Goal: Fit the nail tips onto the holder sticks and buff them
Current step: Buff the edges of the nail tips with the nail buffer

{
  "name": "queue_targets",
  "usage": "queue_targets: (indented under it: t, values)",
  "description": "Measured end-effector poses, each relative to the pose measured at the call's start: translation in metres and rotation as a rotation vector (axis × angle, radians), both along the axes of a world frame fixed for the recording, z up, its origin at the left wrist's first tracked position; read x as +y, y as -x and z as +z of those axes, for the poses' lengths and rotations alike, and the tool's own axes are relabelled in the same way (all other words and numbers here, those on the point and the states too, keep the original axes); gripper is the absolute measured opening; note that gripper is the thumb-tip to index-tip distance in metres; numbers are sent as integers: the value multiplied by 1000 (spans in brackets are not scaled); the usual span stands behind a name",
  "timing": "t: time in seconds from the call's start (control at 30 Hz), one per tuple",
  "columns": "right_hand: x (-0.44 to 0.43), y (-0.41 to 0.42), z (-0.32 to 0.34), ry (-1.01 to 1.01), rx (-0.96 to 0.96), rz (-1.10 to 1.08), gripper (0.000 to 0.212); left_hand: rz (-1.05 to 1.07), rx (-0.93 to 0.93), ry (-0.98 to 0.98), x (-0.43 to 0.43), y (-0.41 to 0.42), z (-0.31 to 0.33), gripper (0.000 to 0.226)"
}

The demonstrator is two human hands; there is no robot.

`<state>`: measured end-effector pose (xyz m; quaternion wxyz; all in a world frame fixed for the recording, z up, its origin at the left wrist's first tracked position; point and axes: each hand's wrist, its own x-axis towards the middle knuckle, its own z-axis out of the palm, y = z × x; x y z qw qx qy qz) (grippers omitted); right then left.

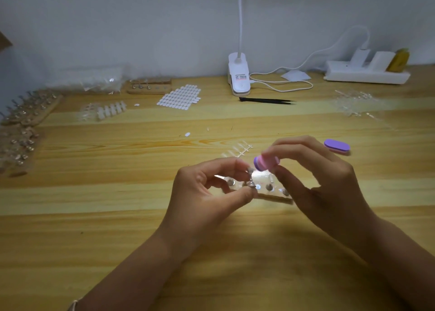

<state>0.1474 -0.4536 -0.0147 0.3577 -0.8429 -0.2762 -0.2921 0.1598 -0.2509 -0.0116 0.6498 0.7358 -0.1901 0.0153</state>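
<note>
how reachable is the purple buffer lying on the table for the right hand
Probably yes: the spare buffer sits just beside the right hand, nothing between them, though that hand pinches a second buffer.

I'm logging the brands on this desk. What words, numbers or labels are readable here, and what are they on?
Label on the white clip lamp: a red line above dark lines, too blurred to read.
Power strip: no legible marking.
Buffer block in the right hand, holder stick in the left hand, spare buffer: no print visible.
Nothing here can be quoted.
</note>
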Motion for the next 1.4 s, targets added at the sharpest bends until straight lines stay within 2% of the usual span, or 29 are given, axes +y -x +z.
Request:
queue_targets:
  t: [0.1, 0.2, 0.33, 0.4, 0.5, 0.63, 0.77, 0.9, 1.0, 1.07, 1.2, 1.3, 1.4]
  values:
    - [12, 7, -4, 30, -32, 85, 19, -22, -21, 10, 0, 1, 0, 29]
    - [2, 1, -6, 120, 1, 29, 16, 0, 8, 6, 0, 0, -1, 29]
    - [8, 3, -3, 4, -16, 37, 19, -4, -11, 5, 0, 0, -1, 28]
    - [15, 7, -6, 25, -57, 82, 20, -38, -57, -7, 1, 2, 0, 27]
    - [3, 1, -8, 94, -31, 17, 16, -14, -46, 18, 0, 1, 0, 28]
    - [8, 3, -5, 16, -90, 32, 14, -12, -43, 27, 0, 0, -1, 29]
    - [6, 1, -11, 117, -106, 15, 15, -40, -53, 20, 2, 0, -1, 27]
    - [4, -1, -7, 35, -122, -1, 14, -27, -17, 49, 1, 0, 0, 27]
    - [8, 2, -12, 125, -179, 32, 17, -95, -48, 22, -1, 1, 1, 26]
    - [-2, -4, -13, 165, -170, -17, 16, -82, -7, 52, 0, 1, 1, 26]
    - [0, -2, -9, 61, -197, 0, 20, -82, -13, 35, -2, 0, 0, 25]
    - [2, 0, -14, 180, -172, 35, 19, -64, -70, -34, -3, 2, -1, 24]
    - [-5, -6, -10, 135, -85, -14, 17, -1, -35, -6, -3, 4, -1, 25]
